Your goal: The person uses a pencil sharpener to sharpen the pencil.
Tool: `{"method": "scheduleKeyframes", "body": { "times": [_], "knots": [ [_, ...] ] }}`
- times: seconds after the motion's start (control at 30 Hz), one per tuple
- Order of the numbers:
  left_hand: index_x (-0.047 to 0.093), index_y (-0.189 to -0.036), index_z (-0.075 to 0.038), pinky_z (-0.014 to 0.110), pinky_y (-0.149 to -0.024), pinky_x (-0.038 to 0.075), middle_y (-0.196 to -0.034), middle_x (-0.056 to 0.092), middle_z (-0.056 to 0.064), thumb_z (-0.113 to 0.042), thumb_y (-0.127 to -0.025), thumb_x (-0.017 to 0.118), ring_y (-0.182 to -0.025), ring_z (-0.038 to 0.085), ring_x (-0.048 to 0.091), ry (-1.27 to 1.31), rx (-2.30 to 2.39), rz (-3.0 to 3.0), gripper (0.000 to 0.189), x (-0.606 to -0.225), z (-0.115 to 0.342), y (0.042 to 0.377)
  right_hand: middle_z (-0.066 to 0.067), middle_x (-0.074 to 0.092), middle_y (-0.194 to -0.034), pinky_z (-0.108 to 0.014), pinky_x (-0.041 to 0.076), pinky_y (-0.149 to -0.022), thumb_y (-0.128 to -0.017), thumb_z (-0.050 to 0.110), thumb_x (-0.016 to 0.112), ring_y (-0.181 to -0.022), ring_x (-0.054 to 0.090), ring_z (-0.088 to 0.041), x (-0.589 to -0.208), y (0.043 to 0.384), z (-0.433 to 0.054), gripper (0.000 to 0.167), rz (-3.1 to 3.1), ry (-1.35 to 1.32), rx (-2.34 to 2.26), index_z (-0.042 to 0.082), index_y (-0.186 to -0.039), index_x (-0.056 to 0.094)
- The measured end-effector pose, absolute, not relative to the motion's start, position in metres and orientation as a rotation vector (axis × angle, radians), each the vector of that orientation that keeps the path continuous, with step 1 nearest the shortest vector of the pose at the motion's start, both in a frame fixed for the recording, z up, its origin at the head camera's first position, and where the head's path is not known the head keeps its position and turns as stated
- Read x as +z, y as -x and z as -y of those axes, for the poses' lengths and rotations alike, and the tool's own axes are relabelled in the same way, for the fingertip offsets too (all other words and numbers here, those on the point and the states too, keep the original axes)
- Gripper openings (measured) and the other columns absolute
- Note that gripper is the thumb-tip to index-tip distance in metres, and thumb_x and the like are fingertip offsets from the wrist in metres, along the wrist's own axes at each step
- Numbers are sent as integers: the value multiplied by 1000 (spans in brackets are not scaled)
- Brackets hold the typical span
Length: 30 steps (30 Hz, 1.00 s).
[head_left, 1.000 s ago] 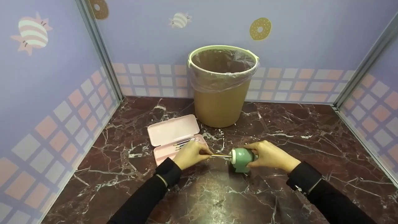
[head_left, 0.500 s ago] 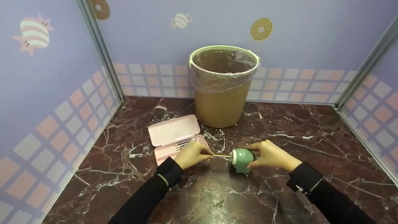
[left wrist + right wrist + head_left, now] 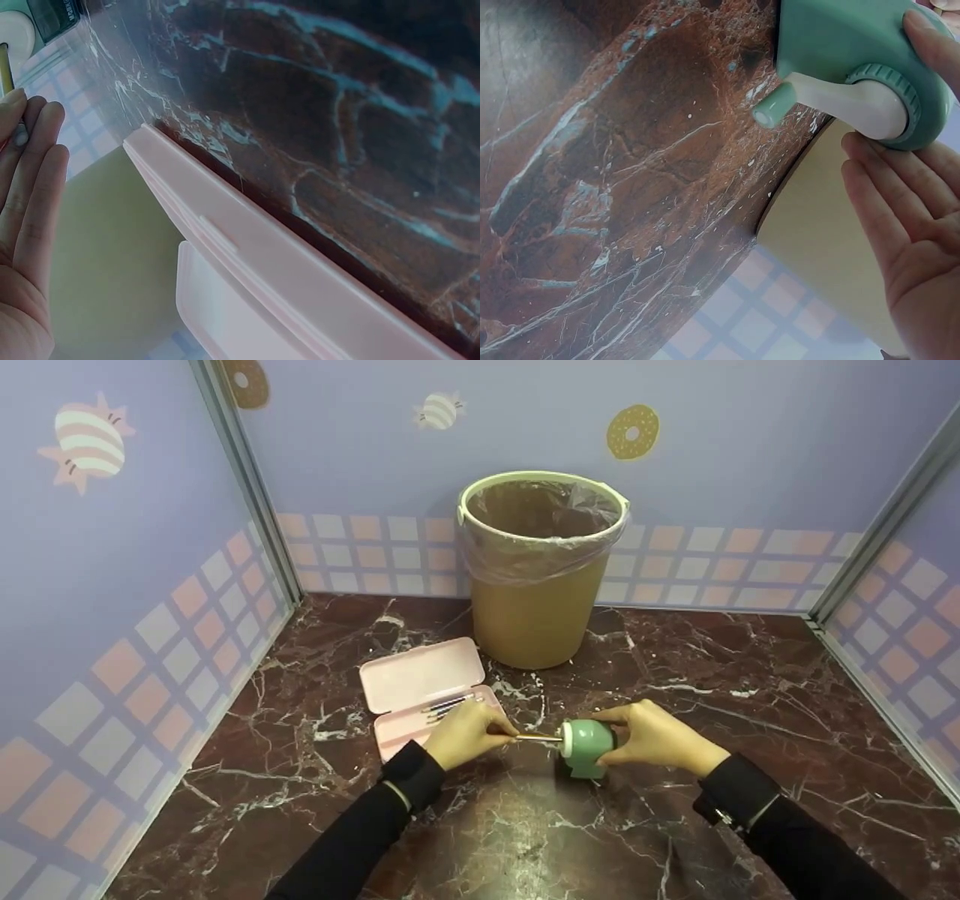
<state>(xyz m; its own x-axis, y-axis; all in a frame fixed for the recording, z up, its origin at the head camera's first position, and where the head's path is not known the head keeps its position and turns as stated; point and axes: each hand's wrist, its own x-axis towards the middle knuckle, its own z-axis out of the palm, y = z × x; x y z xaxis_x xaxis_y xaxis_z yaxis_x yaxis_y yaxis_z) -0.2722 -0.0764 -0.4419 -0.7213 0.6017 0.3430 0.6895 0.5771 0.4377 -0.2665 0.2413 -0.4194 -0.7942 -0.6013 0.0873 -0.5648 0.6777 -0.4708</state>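
Observation:
A green pencil sharpener [image 3: 589, 744] with a white front stands on the marble-patterned table. My left hand [image 3: 469, 732] pinches a pencil [image 3: 540, 737] between thumb and fingers, its far end in the sharpener's front hole. In the left wrist view the sharpener's white front [image 3: 16, 34] shows at the top left corner. My right hand [image 3: 664, 741] grips the sharpener's body from the right, thumb on one side and fingers on the other. The right wrist view shows its white crank [image 3: 847, 105] with a green knob, near my fingertips. The pencil's tip is hidden inside.
An open pink pencil case [image 3: 421, 675] lies left of the sharpener, with several pencils [image 3: 446, 705] in it, partly behind my left hand. Behind them stands a tan bin [image 3: 529, 615] lined with a clear bag. Patterned panels [image 3: 360, 450] enclose the back and sides.

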Motion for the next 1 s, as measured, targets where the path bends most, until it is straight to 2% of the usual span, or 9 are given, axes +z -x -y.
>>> {"method": "scheduleKeyframes", "body": {
  "times": [0.23,0.47,0.6,1.0],
  "knots": [
    [83,-92,-10,37,-84,58,-89,81,5,-13,-85,80,-80,21,75,1094,-828,2651,9,-443,73,274,-13,79,-110,-24,57,-73,-74,28,90,-86,75,-16,-420,267,-242,62,-2814,976,-742,1,-127,70],
    [83,-92,-8,26,-73,60,-85,81,6,-12,-85,81,-74,17,76,1110,-857,2635,8,-443,68,274,-12,79,-109,-24,57,-73,-75,29,90,-86,74,-13,-420,267,-240,62,-2810,1000,-738,3,-128,70],
    [83,-90,-9,25,-72,58,-84,81,5,-13,-85,82,-73,17,74,1093,-862,2635,7,-443,66,272,-12,79,-109,-22,55,-72,-76,29,89,-83,73,-10,-419,266,-240,61,-2804,997,-739,2,-128,70],
    [83,-91,-10,30,-71,55,-86,81,4,-14,-86,80,-71,17,70,1023,-878,2695,7,-444,60,269,-14,78,-112,-23,56,-73,-76,26,89,-89,76,-19,-419,266,-239,62,-2812,970,-717,0,-129,69]
  ]
}}
